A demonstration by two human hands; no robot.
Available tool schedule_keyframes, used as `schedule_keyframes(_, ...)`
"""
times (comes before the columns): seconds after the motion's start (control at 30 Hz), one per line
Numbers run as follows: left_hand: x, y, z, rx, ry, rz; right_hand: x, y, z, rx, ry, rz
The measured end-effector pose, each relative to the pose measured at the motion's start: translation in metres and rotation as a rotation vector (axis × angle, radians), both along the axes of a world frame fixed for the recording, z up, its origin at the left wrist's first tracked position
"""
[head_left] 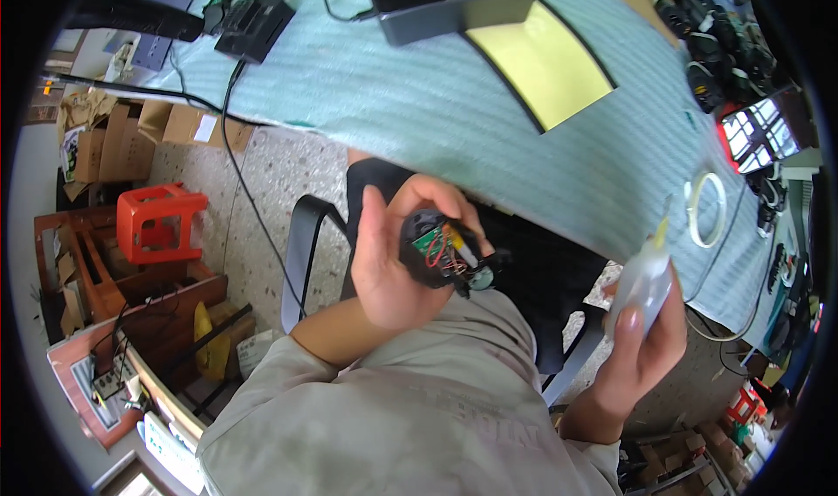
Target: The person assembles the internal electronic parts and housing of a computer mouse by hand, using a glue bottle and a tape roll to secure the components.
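Note:
My left hand [397,265] is closed around a small round black electronic device [423,260], held above my lap. Its open side shows a green circuit board, thin red wires and a yellow and silvery part. A greenish round piece [481,278] hangs at its lower right edge. On the right, my right hand [650,330] grips a translucent white squeeze bottle [643,291], its thin yellowish needle tip pointing up beside the table edge. The two hands are well apart, and the bottle does not touch the device.
A table with a pale blue-green foam cover [349,94] spans the front. On it lie a yellow sheet [546,68], a dark grey box-shaped device [454,7], a white tape roll [706,210] and a black cradle [255,29] with cables. A red stool [161,223] stands at left.

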State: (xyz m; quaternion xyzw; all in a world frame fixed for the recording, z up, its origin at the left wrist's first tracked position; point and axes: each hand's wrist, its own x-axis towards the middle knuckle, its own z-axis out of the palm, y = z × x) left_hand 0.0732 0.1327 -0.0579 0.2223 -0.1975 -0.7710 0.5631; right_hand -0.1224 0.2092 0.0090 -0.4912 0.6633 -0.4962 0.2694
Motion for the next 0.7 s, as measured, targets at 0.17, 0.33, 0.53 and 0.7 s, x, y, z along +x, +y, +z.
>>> schedule_keyframes(0.17,0.004,0.003,0.007,-0.021,-0.085,0.037,-0.040,-0.068,-0.004,-0.197,-0.142,0.019)
schedule_keyframes(0.33,0.000,0.002,0.011,-0.035,-0.032,-0.019,-0.105,-0.139,-0.022,-0.219,0.323,-0.053)
schedule_keyframes(0.53,-0.013,0.001,0.017,0.042,0.100,-0.041,-0.092,-0.113,0.002,-0.124,0.764,-0.177)
schedule_keyframes(0.7,-0.037,-0.018,0.028,0.122,0.446,-0.120,-0.063,-0.015,-0.038,-0.861,0.142,-0.072)
